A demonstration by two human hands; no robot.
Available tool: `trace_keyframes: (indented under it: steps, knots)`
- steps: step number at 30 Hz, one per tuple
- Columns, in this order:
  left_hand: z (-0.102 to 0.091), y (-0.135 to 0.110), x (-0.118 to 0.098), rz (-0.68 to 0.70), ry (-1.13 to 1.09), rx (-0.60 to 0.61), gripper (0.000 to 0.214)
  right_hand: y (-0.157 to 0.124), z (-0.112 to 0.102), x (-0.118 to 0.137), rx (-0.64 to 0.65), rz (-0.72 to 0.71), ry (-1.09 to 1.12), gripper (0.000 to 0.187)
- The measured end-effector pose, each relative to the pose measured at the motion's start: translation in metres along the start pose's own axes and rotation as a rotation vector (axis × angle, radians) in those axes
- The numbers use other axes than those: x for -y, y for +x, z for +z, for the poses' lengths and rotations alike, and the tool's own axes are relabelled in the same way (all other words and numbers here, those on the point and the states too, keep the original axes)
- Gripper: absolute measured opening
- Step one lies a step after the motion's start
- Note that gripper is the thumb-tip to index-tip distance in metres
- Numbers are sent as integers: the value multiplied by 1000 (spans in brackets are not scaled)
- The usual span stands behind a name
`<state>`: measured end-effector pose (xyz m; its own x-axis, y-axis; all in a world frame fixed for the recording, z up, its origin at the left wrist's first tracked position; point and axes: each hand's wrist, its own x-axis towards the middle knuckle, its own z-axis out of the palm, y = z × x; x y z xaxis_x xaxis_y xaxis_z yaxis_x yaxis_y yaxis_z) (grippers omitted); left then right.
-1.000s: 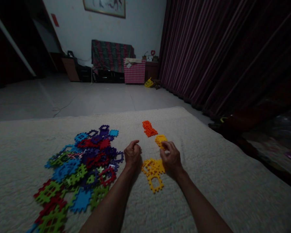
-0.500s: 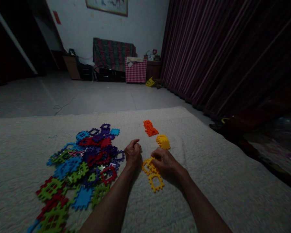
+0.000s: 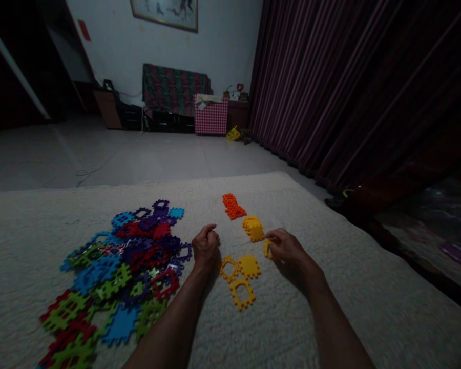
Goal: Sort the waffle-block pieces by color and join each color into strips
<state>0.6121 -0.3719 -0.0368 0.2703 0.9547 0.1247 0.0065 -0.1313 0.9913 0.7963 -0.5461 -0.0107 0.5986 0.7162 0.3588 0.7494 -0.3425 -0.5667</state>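
My right hand [image 3: 290,248] is closed on the edge of a yellow interlocking tile [image 3: 268,249], partly hidden by the fingers. Left of it on the mat lie three more yellow pieces: a solid square tile [image 3: 249,266], a frame tile [image 3: 235,267] and another frame tile [image 3: 243,294]. Just beyond the right hand is a small overlapping stack of yellow tiles [image 3: 253,228], and past that a row of orange tiles [image 3: 233,206]. My left hand [image 3: 206,247] rests on the mat with curled fingers and nothing visible in it, beside the mixed heap.
A heap of blue, green, red and purple tiles [image 3: 138,256] spreads over the left of the cream mat [image 3: 292,318]. Beyond the mat are a tiled floor [image 3: 169,159], a low cabinet with a checked cloth [image 3: 210,117], and dark curtains [image 3: 311,87] on the right.
My right hand has moved right, lifting a yellow tile away from the loose yellow pieces and uncovering the solid one. My left hand keeps its place on the mat; the view has shifted slightly.
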Motion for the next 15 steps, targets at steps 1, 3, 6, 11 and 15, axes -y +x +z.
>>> trace_keyframes:
  steps: [1, 3, 6, 11, 15]
  knots:
    - [0, 0, 0, 0, 3, 0, 40, -1, 0, -2, 19, 30, -35, 26]
    - [0, 0, 0, 3, 7, -3, 39, -1, 4, -5, 27, 112, -147, 35]
    - [0, 1, 2, 8, 19, 2, 39, -3, 14, -2, 1, 208, -307, 43]
    - [0, 4, 9, 8, 14, 11, 38, -7, 25, 6, 28, 187, -343, 26]
    - [1, 3, 9, 0, 4, 9, 38, 0, 24, 10, -25, 157, -230, 25]
